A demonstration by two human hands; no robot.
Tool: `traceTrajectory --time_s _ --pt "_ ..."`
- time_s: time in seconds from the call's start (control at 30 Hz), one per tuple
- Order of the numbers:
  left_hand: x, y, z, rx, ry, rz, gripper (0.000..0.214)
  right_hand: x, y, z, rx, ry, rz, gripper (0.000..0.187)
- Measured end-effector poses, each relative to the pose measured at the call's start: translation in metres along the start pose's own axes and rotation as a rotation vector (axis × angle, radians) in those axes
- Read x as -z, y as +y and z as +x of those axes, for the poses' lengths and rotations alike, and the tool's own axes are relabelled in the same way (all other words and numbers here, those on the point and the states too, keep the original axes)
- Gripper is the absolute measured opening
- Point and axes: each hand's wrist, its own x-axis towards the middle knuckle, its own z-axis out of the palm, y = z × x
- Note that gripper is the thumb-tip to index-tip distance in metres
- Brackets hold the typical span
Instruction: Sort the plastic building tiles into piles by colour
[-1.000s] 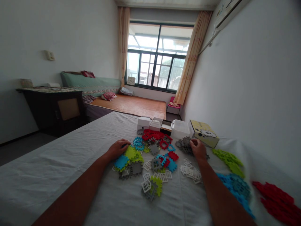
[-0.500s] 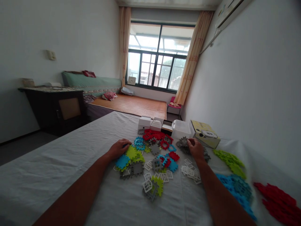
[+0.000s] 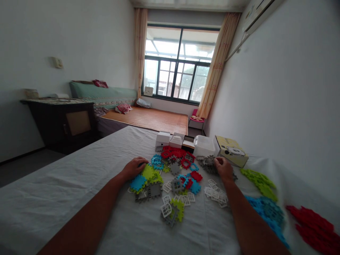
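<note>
White cloth (image 3: 66, 187) underlay the box (image 3: 231, 151); before it, the right hand (image 3: 223, 168) pinched a gray tile (image 3: 209, 160); well left, the left hand's (image 3: 134, 167) grip was unclear.

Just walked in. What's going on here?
A person has both hands among loose plastic pieces on a white cloth. The right hand touches the gray pile; whether it grips a piece is unclear. The left hand rests beside mixed pieces in the middle. Separate green, blue and red piles lie on the right.
</note>
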Motion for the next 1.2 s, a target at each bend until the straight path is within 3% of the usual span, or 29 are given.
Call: traceTrajectory --time_s 0.2,0.33,0.47,0.53,0.67,0.8,0.9,0.97,1.07,1.2 --pt "0.0 0.0 -0.001 -0.023 0.008 0.003 0.033 0.004 0.008 0.005 -0.022 0.064 -0.007 0.039" --pt "0.0 -0.001 -0.001 -0.017 0.01 0.011 0.033 0.007 -0.006 0.002 0.06 0.096 -0.056 0.043" --pt "-0.001 -0.001 -0.001 -0.011 0.008 0.012 0.034 -0.003 -0.037 -0.016 0.427 -0.136 -0.208 0.038" --pt "-0.001 -0.002 -0.001 -0.01 0.009 0.01 0.034 -0.011 -0.047 -0.027 0.536 -0.237 -0.294 0.037" --pt "-0.001 -0.001 -0.001 -0.003 0.006 0.007 0.034 -0.019 -0.045 -0.036 0.508 -0.352 -0.467 0.037" --pt "-0.001 -0.001 -0.001 -0.019 0.006 0.008 0.035 -0.009 -0.036 -0.031 0.409 -0.374 -0.573 0.036" --pt "0.0 -0.001 0.0 -0.031 0.012 0.006 0.035 0.002 -0.044 -0.028 0.37 -0.331 -0.499 0.036" --pt "0.0 -0.001 0.0 -0.028 0.011 0.0 0.034 0.003 -0.058 -0.03 0.405 -0.371 -0.349 0.036" --pt "-0.001 -0.002 0.0 -0.017 0.006 -0.002 0.035 -0.005 -0.088 -0.045 0.513 -0.495 -0.177 0.034" --pt "-0.001 -0.003 0.0 -0.024 0.013 0.006 0.035 -0.021 -0.123 -0.078 0.606 -0.582 -0.139 0.036"
